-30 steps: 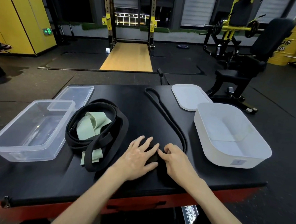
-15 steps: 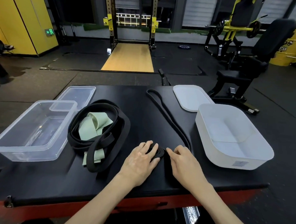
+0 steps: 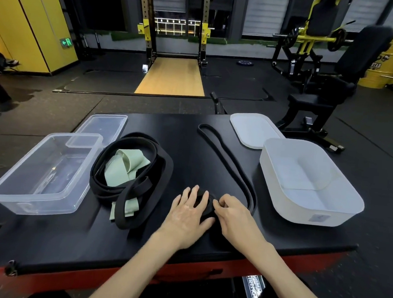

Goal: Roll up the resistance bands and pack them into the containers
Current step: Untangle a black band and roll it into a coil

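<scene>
A thin black resistance band [image 3: 227, 160] lies stretched across the black table [image 3: 70, 240], its near end wound into a small flat coil [image 3: 207, 206]. My left hand [image 3: 187, 215] rests on the coil with spread fingers. My right hand [image 3: 233, 215] pinches the coil's right edge with curled fingers. A heap of wide black bands [image 3: 161, 176] with a pale green band [image 3: 125, 165] lies to the left. A clear container [image 3: 11, 190] stands at the far left, a white container [image 3: 290, 212] at the right; both hold nothing.
The clear lid [image 3: 104, 127] lies behind the clear container, and the white lid [image 3: 254, 129] behind the white one. The table's red front edge [image 3: 299, 263] is close below my forearms. Gym machines and a rack stand on the floor beyond.
The coil under my hands has grown as more band is wound in, and both hands have turned slightly around it. The band's loose length is a little shorter.
</scene>
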Demonstrator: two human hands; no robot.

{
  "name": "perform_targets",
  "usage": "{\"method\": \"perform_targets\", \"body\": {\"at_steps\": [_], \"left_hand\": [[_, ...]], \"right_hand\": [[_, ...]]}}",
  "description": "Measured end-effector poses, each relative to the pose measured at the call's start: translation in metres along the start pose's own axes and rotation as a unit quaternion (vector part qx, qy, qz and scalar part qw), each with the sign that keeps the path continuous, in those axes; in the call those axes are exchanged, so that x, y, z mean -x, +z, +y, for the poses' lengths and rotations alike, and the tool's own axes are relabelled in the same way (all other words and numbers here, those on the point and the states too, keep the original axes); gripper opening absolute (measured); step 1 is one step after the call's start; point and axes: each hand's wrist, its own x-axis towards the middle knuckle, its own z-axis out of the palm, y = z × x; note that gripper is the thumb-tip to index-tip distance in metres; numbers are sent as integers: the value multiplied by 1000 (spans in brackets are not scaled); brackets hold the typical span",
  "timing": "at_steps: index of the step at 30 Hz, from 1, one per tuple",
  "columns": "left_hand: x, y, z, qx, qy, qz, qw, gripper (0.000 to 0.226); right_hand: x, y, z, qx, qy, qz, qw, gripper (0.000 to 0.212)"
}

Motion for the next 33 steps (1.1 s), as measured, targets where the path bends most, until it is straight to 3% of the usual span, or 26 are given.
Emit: {"method": "perform_targets", "body": {"at_steps": [5,7,15,17,20,26,29,33], "left_hand": [[-17,-20,-36,-66,170,-31,983,70],[-20,-21,-40,-57,195,-45,978,70],[-5,-3,-23,29,104,51,993,63],[-3,-1,-16,30,74,74,994,57],[-2,2,-5,49,17,80,995,55],[0,0,14,49,-59,76,994,55],[-3,1,12,44,-46,51,997,58],[-15,-14,-16,-11,50,-32,998,68]], "right_hand": [[0,-3,1,-11,-16,0,1000,30],[1,-4,2,-14,-22,-5,1000,28],[14,-10,7,-27,24,-12,999,42],[16,-10,11,-35,46,-1,998,37],[12,-9,5,-46,50,2,998,24],[1,-2,-5,-55,41,-14,998,32],[0,-1,-3,-41,30,-12,999,34],[-2,0,-2,-39,13,-11,999,36]]}}
